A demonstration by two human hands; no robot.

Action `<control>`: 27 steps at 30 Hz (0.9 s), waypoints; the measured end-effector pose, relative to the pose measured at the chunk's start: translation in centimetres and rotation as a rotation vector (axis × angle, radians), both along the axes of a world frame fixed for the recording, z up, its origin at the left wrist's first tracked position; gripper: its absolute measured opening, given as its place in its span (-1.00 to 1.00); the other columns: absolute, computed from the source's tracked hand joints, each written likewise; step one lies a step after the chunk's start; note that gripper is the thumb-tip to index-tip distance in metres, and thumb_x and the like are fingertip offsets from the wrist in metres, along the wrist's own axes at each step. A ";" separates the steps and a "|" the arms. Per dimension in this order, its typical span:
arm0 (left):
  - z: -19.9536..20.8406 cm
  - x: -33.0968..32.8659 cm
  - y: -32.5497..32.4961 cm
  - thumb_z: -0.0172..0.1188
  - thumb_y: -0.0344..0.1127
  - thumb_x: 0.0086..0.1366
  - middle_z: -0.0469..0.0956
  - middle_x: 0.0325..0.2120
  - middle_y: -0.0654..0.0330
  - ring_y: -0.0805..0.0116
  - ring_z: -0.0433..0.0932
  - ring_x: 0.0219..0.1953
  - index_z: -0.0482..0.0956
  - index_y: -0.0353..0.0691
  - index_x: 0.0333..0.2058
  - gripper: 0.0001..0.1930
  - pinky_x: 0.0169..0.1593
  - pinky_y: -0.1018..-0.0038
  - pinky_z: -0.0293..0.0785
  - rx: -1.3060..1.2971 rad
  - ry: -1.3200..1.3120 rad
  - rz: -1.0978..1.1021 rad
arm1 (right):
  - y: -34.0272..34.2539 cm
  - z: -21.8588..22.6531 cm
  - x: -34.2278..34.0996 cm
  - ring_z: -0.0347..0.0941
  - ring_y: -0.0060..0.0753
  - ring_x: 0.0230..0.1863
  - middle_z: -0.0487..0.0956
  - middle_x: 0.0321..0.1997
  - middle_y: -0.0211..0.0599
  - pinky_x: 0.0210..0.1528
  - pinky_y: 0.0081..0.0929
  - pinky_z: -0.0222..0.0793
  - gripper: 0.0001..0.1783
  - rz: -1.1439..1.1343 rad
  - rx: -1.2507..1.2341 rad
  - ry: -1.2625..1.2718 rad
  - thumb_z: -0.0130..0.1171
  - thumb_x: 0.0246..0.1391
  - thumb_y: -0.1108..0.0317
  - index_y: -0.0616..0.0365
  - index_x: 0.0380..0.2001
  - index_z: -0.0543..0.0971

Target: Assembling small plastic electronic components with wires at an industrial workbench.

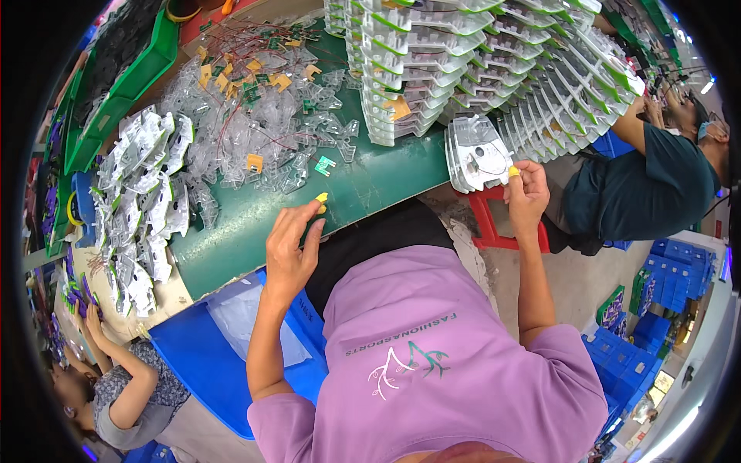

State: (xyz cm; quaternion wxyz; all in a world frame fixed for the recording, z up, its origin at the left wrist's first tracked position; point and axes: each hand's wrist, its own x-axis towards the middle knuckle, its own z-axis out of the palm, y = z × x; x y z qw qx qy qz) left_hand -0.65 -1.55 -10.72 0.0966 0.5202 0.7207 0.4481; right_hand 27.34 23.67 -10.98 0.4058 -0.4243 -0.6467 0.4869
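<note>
My left hand [289, 251] hovers at the front edge of the green worktop [386, 181]. Its thumb and index finger are apart, with nothing visible between them, and a yellow cover sits on the index fingertip. Just beyond lies a small green circuit board [325, 166]. My right hand [529, 194], also with a yellow-tipped finger, pinches the right edge of a clear and white plastic housing [480, 154]. That housing sits at the worktop's right end, and more like it seem to lie underneath. Part of the right hand's grip is hidden.
Tall stacks of clear, green-edged housings [417, 69] rise at the far right. Clear plastic pieces [262, 131] with wires and boards are heaped beyond my left hand. White-green parts [143, 201] pile leftward. A blue bin [208, 332], red stool [490, 224] and co-workers [641, 189] are near.
</note>
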 end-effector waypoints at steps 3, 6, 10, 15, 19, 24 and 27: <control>0.2 -0.1 -0.6 0.23 -0.60 0.14 0.61 -0.30 0.01 0.08 0.56 -0.28 0.57 -0.38 -0.15 -0.74 -0.18 0.32 0.47 -0.010 -0.018 0.042 | -0.6 -0.5 -0.3 0.25 -0.79 -0.64 0.44 -0.57 -0.51 -0.63 -0.76 0.13 -0.78 -0.189 0.109 -0.046 0.08 0.19 0.55 0.25 -0.08 0.46; -1.6 -0.4 -0.9 0.23 -0.58 0.16 0.62 -0.32 0.04 0.14 0.58 -0.27 0.59 -0.38 -0.17 -0.77 -0.18 0.37 0.48 0.041 -0.038 0.038 | -2.0 0.4 -0.1 0.31 -0.78 -0.53 0.46 -0.51 -0.53 -0.52 -0.78 0.17 -0.70 -0.146 0.319 0.005 0.07 0.13 0.66 0.28 -0.04 0.44; -1.9 -0.4 -1.7 0.23 -0.59 0.15 0.63 -0.31 0.05 0.13 0.58 -0.28 0.60 -0.37 -0.19 -0.78 -0.20 0.36 0.48 0.043 -0.058 0.073 | -5.2 1.8 -5.2 0.46 -0.63 -0.49 0.61 -0.38 -0.32 -0.48 -0.70 0.34 -0.78 0.136 0.742 -0.175 0.22 0.02 0.61 0.24 -0.21 0.58; -1.6 -0.4 -2.5 0.23 -0.62 0.13 0.63 -0.33 0.05 0.13 0.58 -0.30 0.61 -0.37 -0.22 -0.79 -0.22 0.35 0.48 0.086 -0.092 0.095 | -9.3 3.3 -19.4 0.51 -0.44 -0.48 0.60 -0.37 -0.26 -0.55 -0.53 0.37 -0.77 0.586 0.571 -0.036 0.30 -0.09 0.56 0.20 -0.27 0.61; -1.6 -0.9 -4.3 0.23 -0.61 0.14 0.63 -0.33 0.04 0.13 0.57 -0.32 0.61 -0.37 -0.23 -0.81 -0.22 0.36 0.48 0.109 -0.105 0.155 | -9.1 1.3 -27.2 0.52 -0.33 -0.48 0.58 -0.36 -0.28 -0.49 -0.39 0.40 -0.81 0.495 0.548 -0.193 0.29 -0.07 0.45 0.17 -0.31 0.62; -2.2 -1.8 -5.5 0.22 -0.61 0.15 0.63 -0.33 0.04 0.13 0.57 -0.33 0.61 -0.38 -0.23 -0.82 -0.23 0.36 0.48 0.135 -0.145 0.219 | -8.3 0.7 -29.9 0.50 -0.38 -0.48 0.57 -0.39 -0.31 -0.44 -0.45 0.39 -0.86 0.510 0.681 -0.318 0.27 -0.05 0.43 0.15 -0.35 0.61; -2.3 -2.2 -5.4 0.22 -0.60 0.16 0.63 -0.33 0.04 0.14 0.58 -0.33 0.61 -0.38 -0.24 -0.83 -0.23 0.37 0.48 0.144 -0.160 0.214 | -7.4 1.4 -30.4 0.41 -0.63 -0.50 0.58 -0.41 -0.47 -0.42 -0.63 0.32 -0.91 0.588 0.228 -0.016 0.23 0.06 0.44 0.21 -0.36 0.58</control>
